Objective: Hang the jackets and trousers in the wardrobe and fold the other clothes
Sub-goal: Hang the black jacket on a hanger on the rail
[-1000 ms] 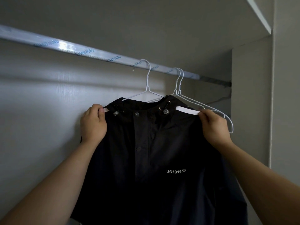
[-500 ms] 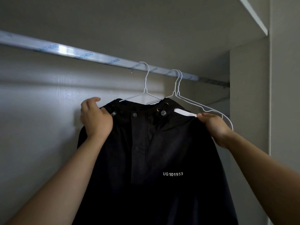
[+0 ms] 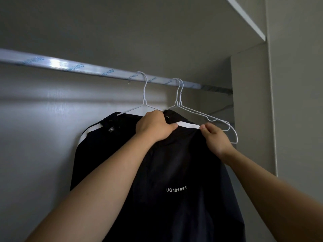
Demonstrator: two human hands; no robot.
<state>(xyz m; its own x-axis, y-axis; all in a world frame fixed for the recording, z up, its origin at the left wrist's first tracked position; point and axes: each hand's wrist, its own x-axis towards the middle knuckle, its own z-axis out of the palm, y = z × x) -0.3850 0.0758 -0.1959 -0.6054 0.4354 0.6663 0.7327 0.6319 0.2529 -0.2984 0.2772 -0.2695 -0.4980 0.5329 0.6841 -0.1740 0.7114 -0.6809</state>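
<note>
Step in hand: settling the black jacket (image 3: 174,172) squarely on its white wire hanger (image 3: 145,91), judging by both hands working at its top edge.

Jacket's place: it hangs from the rail (image 3: 70,66) inside the wardrobe, right of the rail's middle, front facing the person, with its printed code on the chest.

Left hand (image 3: 153,127): fingers curled over the collar at the centre, just under the hanger's neck, gripping the fabric.

Right hand (image 3: 215,137): thumb and fingertips pinch the outer end of the white stripe (image 3: 189,125) on the nearer shoulder.

Neighbours: two spare hangers (image 3: 178,95) hook on the rail just to the right, their arms running behind the right hand toward the side panel (image 3: 248,102).

How to do it well: the left hand should likely steady the collar while the right draws the shoulder seam outward, so the wire arm sits fully inside the shoulder.

Evenness: the far shoulder droops lower than the near one, so the collar probably needs centring on the hook.

Risk: a hard sideways tug could slide the thin hanger along the rail or tangle it with the spare ones.

Hidden: whether the hanger's right arm reaches the shoulder tip cannot be told; the fabric covers it.
</note>
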